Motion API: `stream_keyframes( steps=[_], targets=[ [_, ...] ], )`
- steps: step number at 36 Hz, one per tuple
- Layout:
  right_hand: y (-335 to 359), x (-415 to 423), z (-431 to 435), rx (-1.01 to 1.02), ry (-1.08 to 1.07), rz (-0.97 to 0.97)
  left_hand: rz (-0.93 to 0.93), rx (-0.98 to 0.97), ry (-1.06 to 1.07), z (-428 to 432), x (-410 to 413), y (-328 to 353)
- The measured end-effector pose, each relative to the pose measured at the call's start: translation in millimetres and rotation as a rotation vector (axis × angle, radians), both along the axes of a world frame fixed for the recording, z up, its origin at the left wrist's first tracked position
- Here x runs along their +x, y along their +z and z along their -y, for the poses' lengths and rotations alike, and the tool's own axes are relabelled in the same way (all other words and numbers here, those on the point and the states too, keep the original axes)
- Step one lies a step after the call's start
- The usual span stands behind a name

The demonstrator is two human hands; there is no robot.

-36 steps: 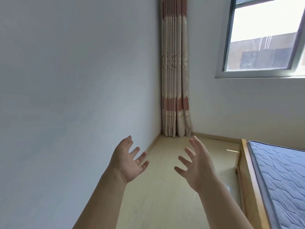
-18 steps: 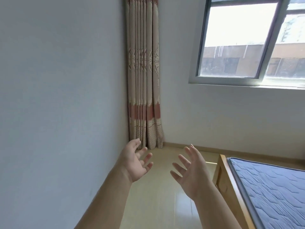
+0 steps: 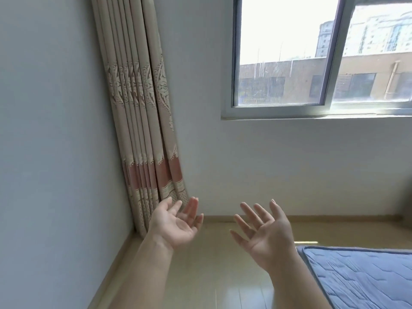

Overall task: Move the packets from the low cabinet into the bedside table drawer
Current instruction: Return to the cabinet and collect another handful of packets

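Bare corner, curtain (image 3: 142, 121) upper left; left hand (image 3: 176, 221) and right hand (image 3: 265, 233) raised, fingers spread, empty, probably ready to reach; packets unseen.

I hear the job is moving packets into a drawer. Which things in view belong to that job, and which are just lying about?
Part of the job:
- left hand, open and empty
- right hand, open and empty
Nothing else of the job shows here.

Just there:
- curtain
- window
- blue mattress
- floor
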State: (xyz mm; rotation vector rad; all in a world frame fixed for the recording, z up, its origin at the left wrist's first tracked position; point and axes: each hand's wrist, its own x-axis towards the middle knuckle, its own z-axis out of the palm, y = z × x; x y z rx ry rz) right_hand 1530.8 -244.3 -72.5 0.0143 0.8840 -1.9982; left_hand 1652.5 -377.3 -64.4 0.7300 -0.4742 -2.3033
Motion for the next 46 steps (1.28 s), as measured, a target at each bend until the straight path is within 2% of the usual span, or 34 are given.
stream_keyframes(
  steps=[6,13,23,29,37,46],
  targets=[
    [15,-120,70,-0.093,-0.030,0.085,-0.139,0.033,0.077,73,-111,14],
    [-1,-219,151,-0.100,-0.067,0.176,-0.138,0.082,0.183,162,-197,-8],
    [-24,-375,275,-0.128,-0.230,0.244,-0.136,0.080,-0.035,302,-376,-30],
    [-32,-470,326,-0.105,-0.329,0.260,-0.012,0.065,-0.172,369,-495,-37],
    [-73,-603,339,-0.014,-0.485,0.370,0.241,0.128,-0.448,389,-663,-70],
    [-75,-814,327,-0.008,-0.566,0.355,0.269,0.074,-0.626,365,-901,-66]
  ],
)
